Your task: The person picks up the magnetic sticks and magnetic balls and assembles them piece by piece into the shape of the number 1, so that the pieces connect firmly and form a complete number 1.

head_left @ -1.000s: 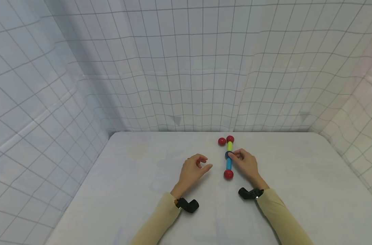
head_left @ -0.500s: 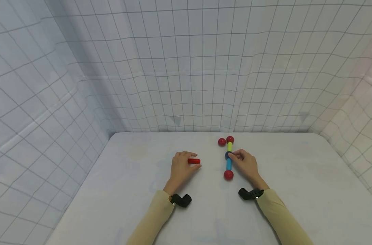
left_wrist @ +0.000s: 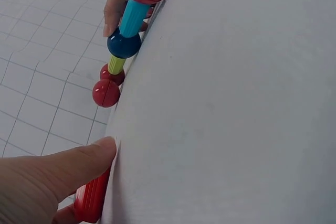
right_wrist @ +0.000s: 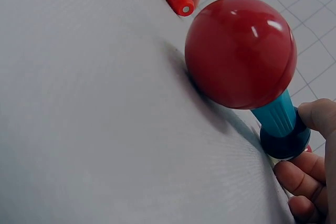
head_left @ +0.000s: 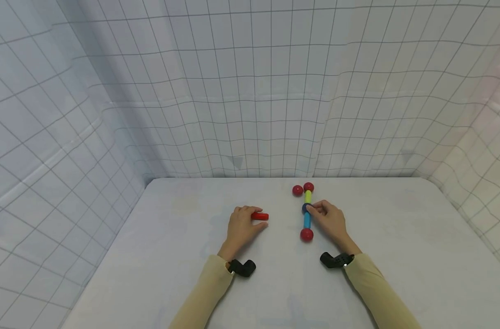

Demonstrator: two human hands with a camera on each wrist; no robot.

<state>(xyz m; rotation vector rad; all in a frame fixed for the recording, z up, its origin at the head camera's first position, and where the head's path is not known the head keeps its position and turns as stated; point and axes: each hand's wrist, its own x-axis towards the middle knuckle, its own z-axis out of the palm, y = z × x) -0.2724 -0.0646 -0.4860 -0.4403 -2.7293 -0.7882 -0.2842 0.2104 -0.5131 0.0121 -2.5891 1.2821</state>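
A left hand (head_left: 241,224) arches around a red rod (head_left: 260,216) on the white table (head_left: 184,228), thumb to the near side and fingers to the far side; I cannot tell from here whether it grips the rod, since my head feed shows a gap beside the thumb and the wrist feeds do not settle it. The rod lies to the left of a straight chain of pieces, well apart, its visible end toward them. A right hand (head_left: 331,224) pinches the blue ball (left_wrist: 124,44) at the chain's middle between thumb and fingers. Outward from the person, I see the near red ball (head_left: 306,235), the cyan rod (head_left: 307,220), that blue ball, the lime rod (head_left: 308,197) and the far red ball (head_left: 309,187), joined in one line. Another red ball (head_left: 297,190) sits just beside the far one, on its left. My right wrist feed catches a pale disc (right_wrist: 186,9) in the red rod's end. Pale yellow sleeves (head_left: 202,290) and black wrist cameras (head_left: 242,268) show below; white, grid-lined sheeting (head_left: 254,91) rises behind the table.
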